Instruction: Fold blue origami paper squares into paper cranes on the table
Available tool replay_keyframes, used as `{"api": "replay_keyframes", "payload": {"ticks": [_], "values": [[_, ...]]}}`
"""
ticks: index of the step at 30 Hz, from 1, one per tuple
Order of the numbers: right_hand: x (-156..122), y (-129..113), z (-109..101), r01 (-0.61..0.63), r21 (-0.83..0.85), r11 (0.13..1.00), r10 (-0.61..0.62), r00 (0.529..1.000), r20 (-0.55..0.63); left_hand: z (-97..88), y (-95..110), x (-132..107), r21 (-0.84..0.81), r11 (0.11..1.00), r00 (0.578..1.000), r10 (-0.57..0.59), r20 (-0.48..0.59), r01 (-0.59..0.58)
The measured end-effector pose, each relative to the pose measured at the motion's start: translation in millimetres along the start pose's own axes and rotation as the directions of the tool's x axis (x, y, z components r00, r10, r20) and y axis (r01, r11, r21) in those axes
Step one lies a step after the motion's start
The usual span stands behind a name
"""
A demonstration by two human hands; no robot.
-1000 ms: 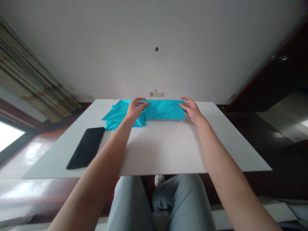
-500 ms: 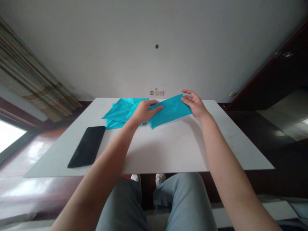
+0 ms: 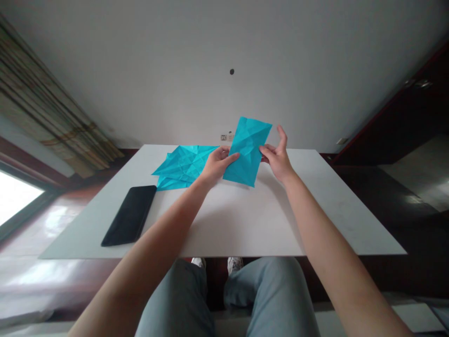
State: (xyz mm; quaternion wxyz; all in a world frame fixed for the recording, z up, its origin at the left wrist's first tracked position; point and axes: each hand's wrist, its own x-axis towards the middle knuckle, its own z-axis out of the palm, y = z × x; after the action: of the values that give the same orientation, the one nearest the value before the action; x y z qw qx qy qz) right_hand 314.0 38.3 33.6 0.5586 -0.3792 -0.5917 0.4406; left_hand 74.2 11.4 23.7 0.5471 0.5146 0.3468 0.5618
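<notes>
The blue sheet is held up in front of the person, over the far part of the white table and between the two hands. Its long axis runs steeply, from a lower end toward the person to an upper end toward the wall, and leans so that the upper end lies farther right. That upper end stands against the wall in view, partly covering the socket. The lower short edge slopes down to the right, its right corner the lowest; whether it touches the table I cannot tell. Creases cross the face.

The left hand grasps the left long edge below its middle, thumb flat on the near face and fingers mostly hidden behind. The right hand pinches the right long edge about halfway along, with one finger raised clear of the sheet.

To the left, near the table's far edge, lies a creased blue pile, partly behind the left hand. A black tablet lies nearer the person, its far end beside the pile.
</notes>
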Motion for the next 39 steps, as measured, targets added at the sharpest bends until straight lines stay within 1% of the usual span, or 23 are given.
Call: {"api": "replay_keyframes", "payload": {"ticks": [2, 6, 8, 11, 15, 16, 18, 20, 21, 24, 26, 27, 29, 32, 34, 35, 37, 39], "values": [[-1.7, -2.2, 1.6, 0.028, -0.023, 0.999, -0.028, 1.0, 0.002, -0.5, 0.4, -1.1, -0.016, 1.0, 1.0, -0.006, -0.004, 0.006], [-4.5, -3.5, 7.6, 0.121, -0.056, 0.991, -0.114, 0.987, 0.114, 1.3, -3.2, -2.8, 0.025, 1.0, 1.0, 0.001, -0.004, 0.0], [-4.7, -0.6, 9.6, 0.148, -0.102, 0.984, -0.133, 0.981, 0.139, 3.0, -5.2, -3.0, 0.054, 0.999, 1.0, 0.007, 0.011, -0.008], [-4.9, 4.0, 9.8, 0.13, -0.134, 0.982, -0.112, 0.985, 0.13, 4.7, -6.3, -2.5, 0.083, 0.996, 1.0, 0.029, 0.011, -0.03], [-6.1, 2.6, 8.5, 0.057, -0.071, 0.996, -0.048, 0.991, 0.128, 2.8, -5.5, -1.0, 0.156, 0.984, 0.991, 0.096, -0.093, -0.081], [-6.2, 1.4, 8.3, 0.05, -0.073, 0.996, -0.04, 0.989, 0.14, 1.8, -5.2, -0.5, 0.171, 0.98, 0.986, 0.122, -0.111, -0.102], [-5.8, -0.7, 7.9, 0.066, -0.128, 0.99, -0.044, 0.984, 0.172, 0.0, -4.5, 0.7, 0.212, 0.966, 0.977, 0.177, -0.119, -0.15], [-5.2, -1.5, 7.5, 0.092, -0.206, 0.974, -0.053, 0.981, 0.186, -1.4, -4.1, 1.7, 0.257, 0.951, 0.974, 0.203, -0.099, -0.172], [-5.0, -1.5, 7.4, 0.097, -0.228, 0.969, -0.055, 0.981, 0.184, -1.8, -4.2, 2.0, 0.267, 0.949, 0.978, 0.194, -0.076, -0.167], [-5.4, -1.0, 6.9, 0.08, -0.194, 0.978, -0.046, 0.984, 0.175, -2.9, -4.9, 2.2, 0.22, 0.967, 0.992, 0.124, 0.017, -0.125], [-5.9, -0.7, 6.0, 0.075, -0.168, 0.983, -0.042, 0.98, 0.194, -4.1, -5.1, 2.2, 0.195, 0.973, 0.993, 0.115, 0.039, -0.12], [-5.8, -0.6, 5.2, 0.082, -0.184, 0.98, -0.045, 0.979, 0.197, -4.8, -4.7, 2.3, 0.214, 0.968, 0.991, 0.129, 0.028, -0.132], [-4.7, -0.2, 2.8, 0.117, -0.279, 0.953, -0.067, 0.981, 0.182, -6.0, -2.8, 2.5, 0.319, 0.931, 0.982, 0.19, -0.009, -0.177], [-0.9, 0.7, -1.4, 0.197, -0.424, 0.884, -0.138, 0.976, 0.165, -6.3, 1.7, 2.4, 0.51, 0.824, 0.944, 0.323, -0.063, -0.249], [1.7, 0.5, -3.0, 0.248, -0.44, 0.863, -0.199, 0.968, 0.154, -5.1, 4.7, 1.8, 0.562, 0.779, 0.916, 0.391, -0.088, -0.278], [2.5, 0.0, -3.0, 0.268, -0.436, 0.859, -0.228, 0.963, 0.143, -4.2, 5.8, 1.3, 0.563, 0.776, 0.909, 0.404, -0.1, -0.283], [2.8, -1.5, -1.5, 0.282, -0.416, 0.865, -0.252, 0.96, 0.126, -2.4, 6.9, -0.1, 0.538, 0.798, 0.911, 0.394, -0.122, -0.273], [1.1, -3.2, 2.0, 0.249, -0.367, 0.896, -0.213, 0.967, 0.137, -0.9, 6.3, -1.6, 0.497, 0.832, 0.92, 0.363, -0.15, -0.247]]}}
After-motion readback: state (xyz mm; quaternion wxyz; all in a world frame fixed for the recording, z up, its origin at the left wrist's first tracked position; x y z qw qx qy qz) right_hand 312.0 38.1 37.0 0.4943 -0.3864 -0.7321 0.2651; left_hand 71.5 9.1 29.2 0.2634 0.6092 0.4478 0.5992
